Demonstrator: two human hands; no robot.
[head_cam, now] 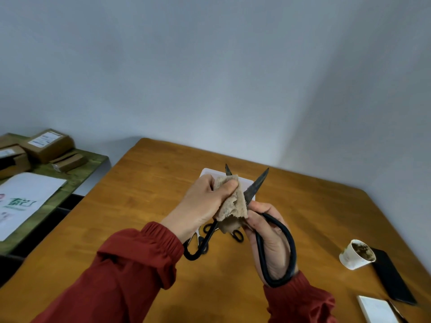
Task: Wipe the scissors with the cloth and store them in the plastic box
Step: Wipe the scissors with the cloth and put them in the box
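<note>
Wiping a big pair of black scissors with a tan cloth, blades spread open above the table.
So the left hand has the cloth pinched round the 11 o'clock blade, and the right hand is wrapped round one handle loop at 5 o'clock. A white plastic box sits on the table behind the hands at 12, spare scissors lie under them, and a paper cup is off at 3.
</note>
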